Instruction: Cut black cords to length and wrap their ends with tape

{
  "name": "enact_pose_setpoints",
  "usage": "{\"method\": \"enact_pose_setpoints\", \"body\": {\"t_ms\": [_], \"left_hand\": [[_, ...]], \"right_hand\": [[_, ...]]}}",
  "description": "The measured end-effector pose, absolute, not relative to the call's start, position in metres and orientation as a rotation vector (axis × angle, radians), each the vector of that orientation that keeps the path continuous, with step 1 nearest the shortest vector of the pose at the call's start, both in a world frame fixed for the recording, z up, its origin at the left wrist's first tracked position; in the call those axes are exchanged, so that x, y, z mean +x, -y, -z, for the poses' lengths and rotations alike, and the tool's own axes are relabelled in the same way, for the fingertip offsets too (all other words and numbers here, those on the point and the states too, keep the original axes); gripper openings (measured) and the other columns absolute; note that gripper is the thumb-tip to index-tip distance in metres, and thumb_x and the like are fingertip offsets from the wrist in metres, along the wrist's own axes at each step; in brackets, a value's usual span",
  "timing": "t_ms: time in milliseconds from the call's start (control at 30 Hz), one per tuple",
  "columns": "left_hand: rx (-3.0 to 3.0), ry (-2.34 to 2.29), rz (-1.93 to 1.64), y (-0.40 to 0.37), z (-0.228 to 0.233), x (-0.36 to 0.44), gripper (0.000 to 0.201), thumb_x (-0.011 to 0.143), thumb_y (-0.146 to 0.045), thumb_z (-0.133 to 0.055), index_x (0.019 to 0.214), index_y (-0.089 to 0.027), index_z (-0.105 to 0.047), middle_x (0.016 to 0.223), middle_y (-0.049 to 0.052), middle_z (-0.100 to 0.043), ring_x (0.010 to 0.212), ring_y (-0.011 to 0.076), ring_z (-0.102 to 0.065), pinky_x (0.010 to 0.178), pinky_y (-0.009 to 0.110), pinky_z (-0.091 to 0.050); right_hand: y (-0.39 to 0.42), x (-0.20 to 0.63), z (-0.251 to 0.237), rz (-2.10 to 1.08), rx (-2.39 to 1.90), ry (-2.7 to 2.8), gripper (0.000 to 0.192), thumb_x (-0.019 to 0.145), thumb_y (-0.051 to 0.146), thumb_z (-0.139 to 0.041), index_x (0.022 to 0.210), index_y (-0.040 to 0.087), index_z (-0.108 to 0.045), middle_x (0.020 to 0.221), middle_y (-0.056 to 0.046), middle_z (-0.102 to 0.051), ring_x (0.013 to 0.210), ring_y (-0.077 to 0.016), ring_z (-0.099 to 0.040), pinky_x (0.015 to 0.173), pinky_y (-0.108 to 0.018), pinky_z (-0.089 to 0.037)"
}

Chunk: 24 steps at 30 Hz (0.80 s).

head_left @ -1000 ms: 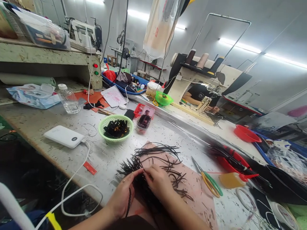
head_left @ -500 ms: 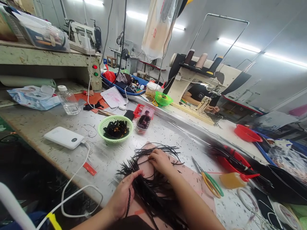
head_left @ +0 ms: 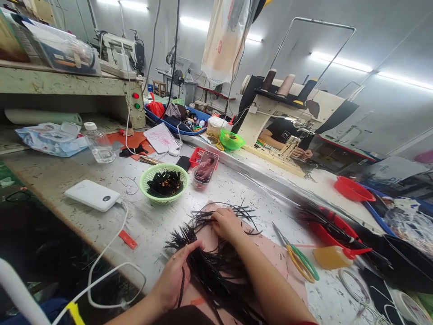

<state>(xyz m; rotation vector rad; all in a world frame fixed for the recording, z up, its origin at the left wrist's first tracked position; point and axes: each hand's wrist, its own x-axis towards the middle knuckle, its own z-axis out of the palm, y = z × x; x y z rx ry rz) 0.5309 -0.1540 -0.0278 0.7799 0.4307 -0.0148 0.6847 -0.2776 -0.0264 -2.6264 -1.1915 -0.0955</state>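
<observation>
At the bottom centre lies a thick bundle of black braided cords (head_left: 216,284), their cut ends fanning out at the upper left. My left hand (head_left: 174,273) is closed against the left side of this bundle, and one braided cord hangs down across its palm. Thinner loose black cords (head_left: 243,211) spread just beyond the bundle. Over them, my right hand (head_left: 227,224) has its fingers bent and pressed together on some of the strands; the fingertips are partly hidden. A pink sheet (head_left: 270,253) lies beneath the cords.
Scissors (head_left: 297,257) with green and yellow handles lie to the right, beside a yellow glue bottle (head_left: 333,257). A green basket (head_left: 164,198) holds black pieces. Near it are a propped phone (head_left: 205,167) and a white power bank (head_left: 92,195). Behind a sewing machine (head_left: 260,113), another person's hands (head_left: 302,154) show.
My right hand has barely shifted, and the loose cords under it have spread slightly. My left hand stays on the bundle. The phone's picture is different, and the view has moved slightly.
</observation>
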Motion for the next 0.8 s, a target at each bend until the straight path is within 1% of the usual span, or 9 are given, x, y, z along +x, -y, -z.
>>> {"method": "enact_pose_setpoints", "body": {"t_ms": [67, 167, 333, 467, 567, 633, 667, 733, 800], "left_hand": [[0.772, -0.437, 0.017, 0.154, 0.026, 0.531, 0.027, 0.065, -0.038, -0.063, 0.083, -0.02, -0.072, 0.089, 0.005, -0.071, 0.094, 0.021, -0.058, 0.09, 0.03, -0.041], [0.767, -0.439, 0.023, 0.155, 0.024, 0.532, 0.026, 0.065, -0.038, -0.063, 0.081, -0.02, -0.072, 0.086, 0.004, -0.071, 0.091, 0.0216, -0.06, 0.088, 0.031, -0.042], [0.757, -0.402, 0.031, 0.155, 0.022, 0.531, 0.027, 0.068, -0.036, -0.06, 0.087, -0.02, -0.071, 0.094, 0.005, -0.07, 0.101, 0.023, -0.057, 0.095, 0.035, -0.037], [0.699, -0.373, 0.043, 0.155, 0.026, 0.53, 0.028, 0.07, -0.034, -0.059, 0.093, -0.021, -0.069, 0.101, 0.005, -0.069, 0.104, 0.0228, -0.055, 0.096, 0.036, -0.037], [0.704, -0.389, 0.058, 0.155, 0.027, 0.53, 0.031, 0.07, -0.036, -0.059, 0.093, -0.019, -0.069, 0.102, 0.006, -0.068, 0.105, 0.0227, -0.055, 0.096, 0.034, -0.037], [0.718, -0.413, 0.053, 0.155, 0.027, 0.531, 0.03, 0.069, -0.036, -0.059, 0.091, -0.018, -0.07, 0.099, 0.006, -0.069, 0.105, 0.0228, -0.055, 0.096, 0.033, -0.037], [0.729, -0.425, 0.048, 0.155, 0.026, 0.531, 0.029, 0.068, -0.036, -0.06, 0.09, -0.018, -0.07, 0.098, 0.006, -0.07, 0.105, 0.0229, -0.055, 0.096, 0.033, -0.037], [0.763, -0.436, 0.038, 0.155, 0.024, 0.531, 0.027, 0.067, -0.035, -0.061, 0.087, -0.019, -0.071, 0.095, 0.005, -0.07, 0.104, 0.0233, -0.055, 0.096, 0.033, -0.036], [0.801, -0.438, 0.025, 0.155, 0.025, 0.531, 0.026, 0.067, -0.036, -0.061, 0.086, -0.02, -0.071, 0.095, 0.005, -0.07, 0.105, 0.0238, -0.054, 0.098, 0.034, -0.035]], "right_hand": [[0.281, 0.682, 0.02, 0.075, -2.633, 1.177, 0.011, 0.069, 0.013, -0.054, 0.077, 0.018, -0.059, 0.079, -0.004, -0.063, 0.077, -0.018, -0.055, 0.071, -0.029, -0.035], [0.285, 0.673, 0.009, 0.028, -2.619, 1.112, 0.015, 0.07, 0.016, -0.053, 0.084, 0.018, -0.059, 0.081, -0.003, -0.064, 0.073, -0.0166, -0.056, 0.063, -0.026, -0.037], [0.286, 0.636, 0.004, -0.019, -2.46, 1.006, 0.019, 0.076, 0.014, -0.049, 0.09, 0.019, -0.06, 0.088, -0.004, -0.065, 0.081, -0.0164, -0.059, 0.07, -0.025, -0.041], [0.286, 0.607, 0.008, -0.092, -2.45, 1.126, 0.021, 0.078, 0.016, -0.047, 0.092, 0.02, -0.062, 0.081, -0.004, -0.063, 0.071, -0.0157, -0.058, 0.063, -0.025, -0.043], [0.288, 0.609, 0.002, -0.159, -2.37, 1.225, 0.016, 0.077, 0.017, -0.051, 0.086, 0.021, -0.064, 0.083, -0.004, -0.061, 0.077, -0.0155, -0.056, 0.069, -0.025, -0.043], [0.288, 0.625, -0.003, -0.187, -2.293, 1.208, 0.013, 0.077, 0.018, -0.053, 0.079, 0.021, -0.065, 0.085, -0.003, -0.06, 0.081, -0.0146, -0.055, 0.074, -0.025, -0.042], [0.288, 0.635, -0.004, -0.168, -2.292, 1.167, 0.012, 0.077, 0.017, -0.053, 0.079, 0.021, -0.065, 0.086, -0.003, -0.06, 0.083, -0.0147, -0.055, 0.076, -0.025, -0.042], [0.285, 0.657, -0.001, -0.067, -2.373, 1.083, 0.015, 0.076, 0.016, -0.054, 0.087, 0.019, -0.064, 0.088, -0.005, -0.06, 0.086, -0.0167, -0.053, 0.078, -0.028, -0.042], [0.28, 0.675, 0.006, 0.049, -2.495, 1.083, 0.022, 0.075, 0.016, -0.056, 0.096, 0.019, -0.062, 0.092, -0.006, -0.059, 0.089, -0.0198, -0.051, 0.08, -0.032, -0.041]]}}
